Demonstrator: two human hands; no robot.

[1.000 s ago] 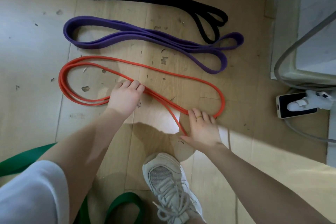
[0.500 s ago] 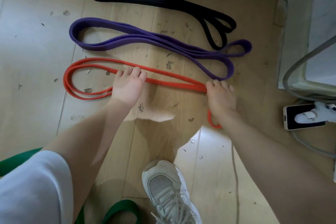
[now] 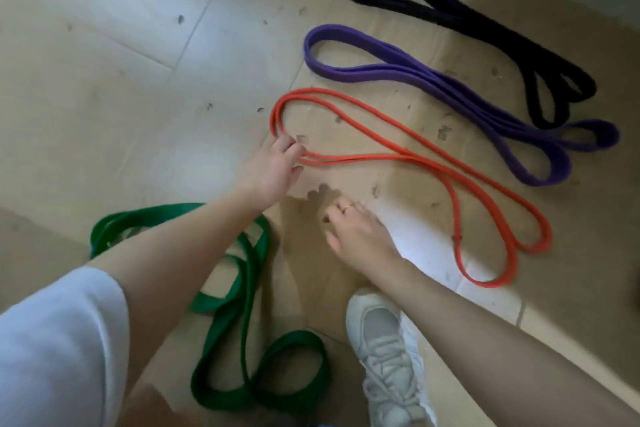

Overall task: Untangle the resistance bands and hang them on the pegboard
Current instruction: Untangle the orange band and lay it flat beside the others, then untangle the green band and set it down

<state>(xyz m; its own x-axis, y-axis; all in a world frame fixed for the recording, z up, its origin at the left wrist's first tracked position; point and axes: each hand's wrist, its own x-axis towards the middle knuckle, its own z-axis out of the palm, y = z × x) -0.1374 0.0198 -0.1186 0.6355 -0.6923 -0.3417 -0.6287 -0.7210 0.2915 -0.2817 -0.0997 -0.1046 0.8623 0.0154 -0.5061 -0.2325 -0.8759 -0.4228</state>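
Four resistance bands lie separately on the wooden floor. The black band is farthest, then the purple band, then the thin red band, each folded into long loops. The wide green band lies twisted near my feet, partly under my left forearm. My left hand touches the red band's left loop with bent fingertips, the thumb apart just below it. My right hand hovers over bare floor between the red and green bands, fingers spread, holding nothing. No pegboard is in view.
My white shoe stands on the floor below my right hand. My knee in white fabric fills the lower left corner. A pale wall base runs along the top right.
My view has swung left, bringing the green band into sight. My right hand left the red band's right end and moved down-left over the floor. My left hand shifted to the red band's left loop.
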